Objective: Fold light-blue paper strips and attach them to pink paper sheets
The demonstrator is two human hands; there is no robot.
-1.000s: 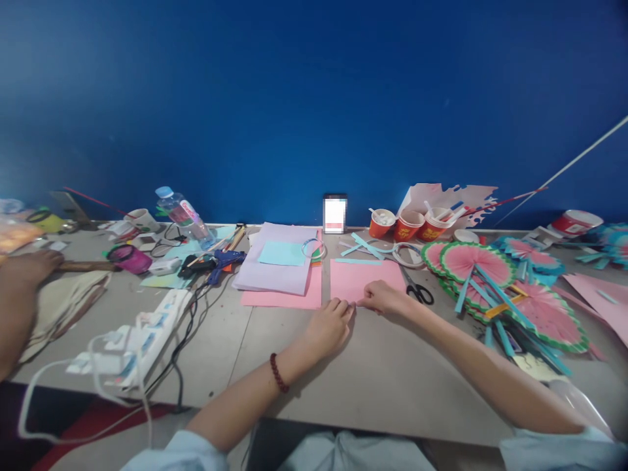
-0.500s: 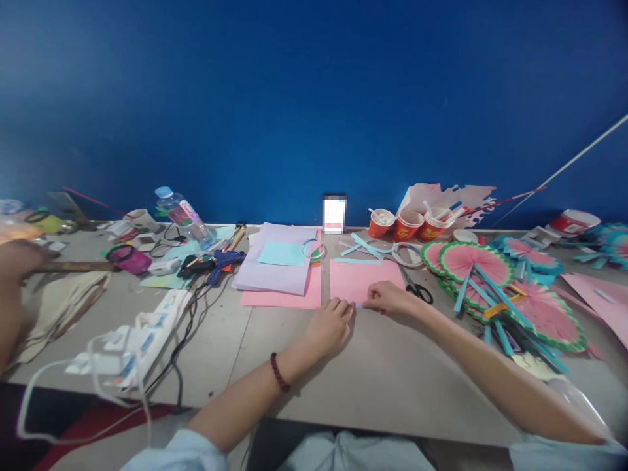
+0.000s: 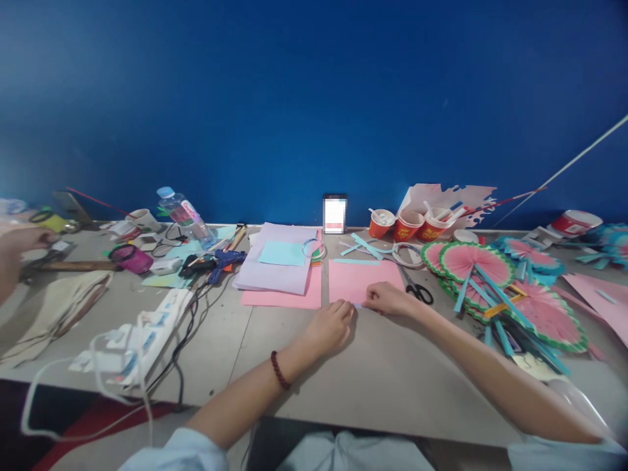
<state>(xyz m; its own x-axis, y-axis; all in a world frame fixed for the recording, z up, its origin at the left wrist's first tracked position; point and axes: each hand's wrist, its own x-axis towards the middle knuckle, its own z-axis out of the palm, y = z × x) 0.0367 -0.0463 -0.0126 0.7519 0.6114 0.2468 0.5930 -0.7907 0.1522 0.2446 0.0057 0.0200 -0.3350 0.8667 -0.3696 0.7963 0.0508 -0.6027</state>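
Note:
A pink sheet lies flat in front of me, with a light blue strip along its far edge. At its near edge a narrow purple strip shows between my hands. My left hand, fingers bent together, presses at the sheet's near left corner and the strip's left end. My right hand pinches the strip's other end near the sheet's right half. To the left, a lilac sheet and a small blue sheet lie over more pink paper. Scissors rest beside the right wrist.
Paper fans and red cups stand to the right. On the left are a glue gun, a bottle, a power strip with cables and another person's hand. A lit screen leans on the wall.
The other person's hand at the far left has moved back and up, away from the wooden handle. My own hands have barely moved.

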